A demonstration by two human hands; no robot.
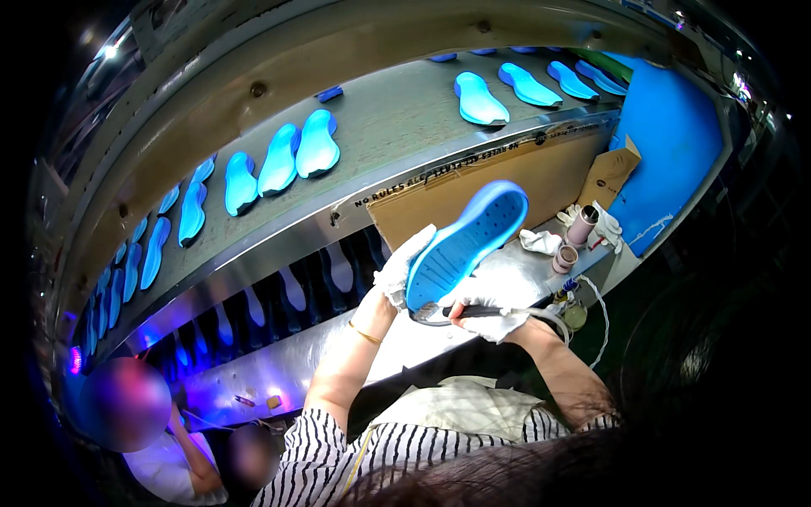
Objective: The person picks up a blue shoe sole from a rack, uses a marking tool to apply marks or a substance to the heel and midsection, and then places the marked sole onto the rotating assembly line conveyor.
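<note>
Two gloved hands: left hand [404, 269] clasps blue sole [465, 245], right hand [488, 306] clasps brush [473, 313]; conveyor [397, 127] behind.

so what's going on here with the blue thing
A person in white gloves holds up a blue shoe sole with the left hand, tread side facing them. The right hand holds a dark-handled brush against the sole's lower end. Beyond them, more blue soles lie on a grey conveyor belt. Two small cups stand on the bench to the right.
</note>
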